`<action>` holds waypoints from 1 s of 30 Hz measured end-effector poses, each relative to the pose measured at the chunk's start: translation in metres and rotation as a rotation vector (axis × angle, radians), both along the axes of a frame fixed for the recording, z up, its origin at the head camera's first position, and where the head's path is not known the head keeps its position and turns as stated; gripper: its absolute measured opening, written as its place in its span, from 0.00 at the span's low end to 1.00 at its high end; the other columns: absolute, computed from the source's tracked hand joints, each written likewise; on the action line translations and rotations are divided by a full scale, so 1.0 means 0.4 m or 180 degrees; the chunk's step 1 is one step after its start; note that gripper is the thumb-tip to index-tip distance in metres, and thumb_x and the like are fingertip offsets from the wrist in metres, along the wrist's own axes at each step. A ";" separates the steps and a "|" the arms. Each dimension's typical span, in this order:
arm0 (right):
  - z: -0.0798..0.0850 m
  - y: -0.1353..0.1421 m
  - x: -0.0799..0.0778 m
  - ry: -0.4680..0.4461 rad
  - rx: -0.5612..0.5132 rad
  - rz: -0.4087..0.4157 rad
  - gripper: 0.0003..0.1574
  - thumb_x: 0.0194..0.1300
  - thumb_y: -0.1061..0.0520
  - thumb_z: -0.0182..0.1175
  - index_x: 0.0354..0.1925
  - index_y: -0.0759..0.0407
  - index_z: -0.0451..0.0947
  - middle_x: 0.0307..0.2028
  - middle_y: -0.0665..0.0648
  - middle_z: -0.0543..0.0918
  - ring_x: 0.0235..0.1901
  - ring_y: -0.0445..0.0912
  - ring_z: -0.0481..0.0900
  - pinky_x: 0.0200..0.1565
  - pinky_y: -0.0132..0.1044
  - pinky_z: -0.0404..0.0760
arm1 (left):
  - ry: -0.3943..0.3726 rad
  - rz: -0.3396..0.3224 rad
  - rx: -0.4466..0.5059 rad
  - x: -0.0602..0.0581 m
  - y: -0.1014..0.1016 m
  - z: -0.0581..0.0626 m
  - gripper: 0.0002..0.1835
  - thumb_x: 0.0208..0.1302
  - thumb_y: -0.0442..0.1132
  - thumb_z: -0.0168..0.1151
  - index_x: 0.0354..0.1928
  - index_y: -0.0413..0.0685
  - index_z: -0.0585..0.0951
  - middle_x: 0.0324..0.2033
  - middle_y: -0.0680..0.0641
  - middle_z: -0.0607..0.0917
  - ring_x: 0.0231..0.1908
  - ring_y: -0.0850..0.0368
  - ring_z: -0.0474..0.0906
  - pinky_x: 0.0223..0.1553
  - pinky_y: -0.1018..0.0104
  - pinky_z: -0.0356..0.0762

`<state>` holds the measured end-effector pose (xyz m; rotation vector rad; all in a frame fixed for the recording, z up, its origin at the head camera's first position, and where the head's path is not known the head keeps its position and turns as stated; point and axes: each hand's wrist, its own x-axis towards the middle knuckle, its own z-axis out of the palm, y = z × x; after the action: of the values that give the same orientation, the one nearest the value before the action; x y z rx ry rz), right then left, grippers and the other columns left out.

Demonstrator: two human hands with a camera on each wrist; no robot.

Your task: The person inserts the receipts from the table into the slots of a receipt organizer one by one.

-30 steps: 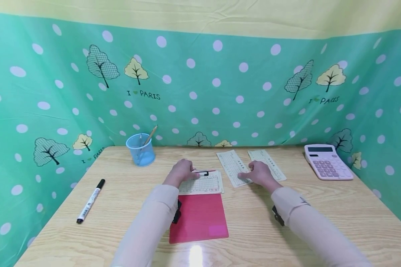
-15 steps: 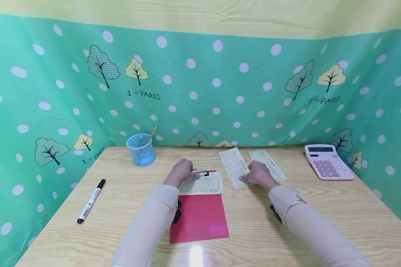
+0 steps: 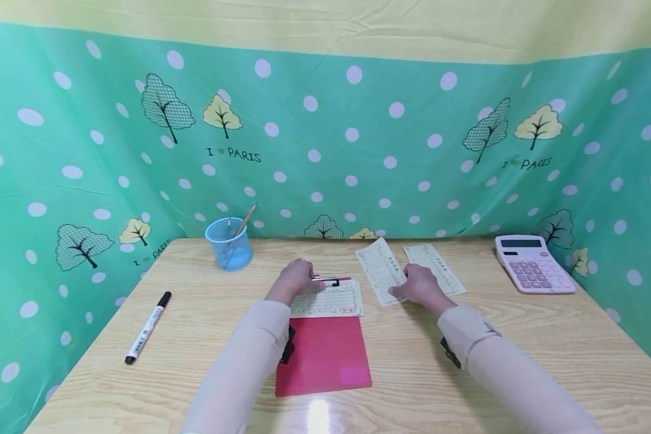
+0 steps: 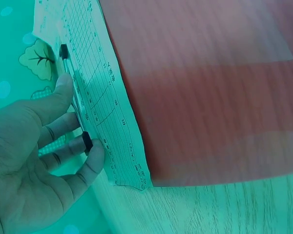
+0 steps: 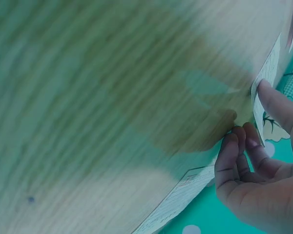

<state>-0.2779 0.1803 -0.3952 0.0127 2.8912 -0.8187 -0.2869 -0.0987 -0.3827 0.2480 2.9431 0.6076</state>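
Observation:
My left hand grips the metal clip at the top of a red clipboard. In the left wrist view, the thumb lies on the clip near one black end and a fingertip meets the other. Under the clip is a printed form, partly covered by that hand. My right hand pinches the lower right edge of a paper slip, thumb on its printed face. A second slip lies just behind the right hand, partly hidden by it.
A blue mesh pen cup holding pencils stands at the back left. A marker lies on the left of the wooden table. At the back right sits a pink calculator. A patterned curtain hangs behind.
The slip at my right hand has shifted slightly right and its far end sits higher in the head view. The left hand and clipboard have stayed put.

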 end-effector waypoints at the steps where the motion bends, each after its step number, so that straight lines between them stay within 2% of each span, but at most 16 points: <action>1: -0.001 0.000 0.001 0.0011 0.0012 0.0010 0.34 0.62 0.54 0.73 0.54 0.76 0.71 0.46 0.68 0.79 0.41 0.55 0.74 0.46 0.48 0.77 | -0.0003 0.0002 0.0009 0.001 0.001 0.000 0.17 0.64 0.46 0.73 0.36 0.36 0.82 0.37 0.43 0.82 0.40 0.49 0.77 0.48 0.54 0.77; 4: -0.001 0.003 0.002 0.0042 0.0066 0.0031 0.39 0.62 0.54 0.73 0.59 0.78 0.69 0.51 0.71 0.79 0.44 0.57 0.75 0.50 0.51 0.77 | -0.0002 0.0005 0.0024 0.004 0.002 0.001 0.17 0.64 0.46 0.72 0.36 0.36 0.82 0.37 0.43 0.82 0.40 0.49 0.77 0.48 0.55 0.77; 11: 0.000 0.023 -0.002 0.0130 0.0123 0.0118 0.36 0.62 0.56 0.72 0.58 0.76 0.71 0.48 0.71 0.80 0.45 0.59 0.77 0.50 0.52 0.78 | 0.0004 -0.0007 0.0019 0.008 0.002 0.005 0.18 0.65 0.48 0.71 0.33 0.39 0.81 0.35 0.45 0.80 0.37 0.51 0.75 0.45 0.55 0.77; 17: -0.001 0.040 0.005 0.0140 -0.0037 0.0165 0.38 0.65 0.57 0.69 0.64 0.76 0.67 0.58 0.76 0.76 0.58 0.66 0.75 0.59 0.57 0.74 | -0.0010 0.0006 0.0066 0.012 0.003 0.008 0.18 0.62 0.48 0.74 0.31 0.40 0.79 0.33 0.46 0.80 0.36 0.52 0.75 0.44 0.56 0.77; 21: 0.009 0.048 0.018 0.0218 -0.0097 0.0180 0.39 0.67 0.56 0.67 0.67 0.75 0.66 0.61 0.77 0.74 0.60 0.67 0.74 0.59 0.57 0.74 | 0.0036 -0.0056 0.0006 0.013 0.003 0.007 0.18 0.59 0.45 0.77 0.34 0.38 0.80 0.35 0.45 0.81 0.38 0.50 0.76 0.46 0.55 0.77; 25: 0.025 0.057 0.031 0.0427 -0.0178 0.0258 0.35 0.68 0.57 0.66 0.64 0.76 0.69 0.56 0.75 0.78 0.54 0.64 0.78 0.54 0.55 0.77 | 0.0101 -0.0103 -0.0096 0.009 0.002 0.006 0.16 0.60 0.42 0.76 0.36 0.38 0.81 0.35 0.44 0.81 0.39 0.49 0.77 0.47 0.54 0.77; 27: 0.034 0.063 0.037 0.0544 -0.0238 0.0300 0.29 0.68 0.58 0.66 0.61 0.75 0.73 0.50 0.71 0.83 0.46 0.60 0.80 0.48 0.51 0.79 | 0.0102 -0.0102 -0.0095 0.008 0.001 0.006 0.15 0.60 0.42 0.76 0.35 0.38 0.81 0.34 0.45 0.81 0.37 0.50 0.76 0.46 0.54 0.77; 30: 0.047 0.077 0.044 0.0667 -0.0344 0.0335 0.21 0.69 0.58 0.65 0.55 0.71 0.79 0.37 0.62 0.85 0.31 0.51 0.77 0.34 0.43 0.77 | 0.0098 -0.0100 -0.0061 0.007 0.000 0.006 0.15 0.59 0.41 0.77 0.33 0.39 0.80 0.33 0.46 0.80 0.36 0.51 0.75 0.45 0.55 0.77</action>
<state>-0.2604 0.2110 -0.3763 -0.2486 3.0024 -1.0110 -0.2841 -0.0986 -0.3804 0.3038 2.9668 0.5764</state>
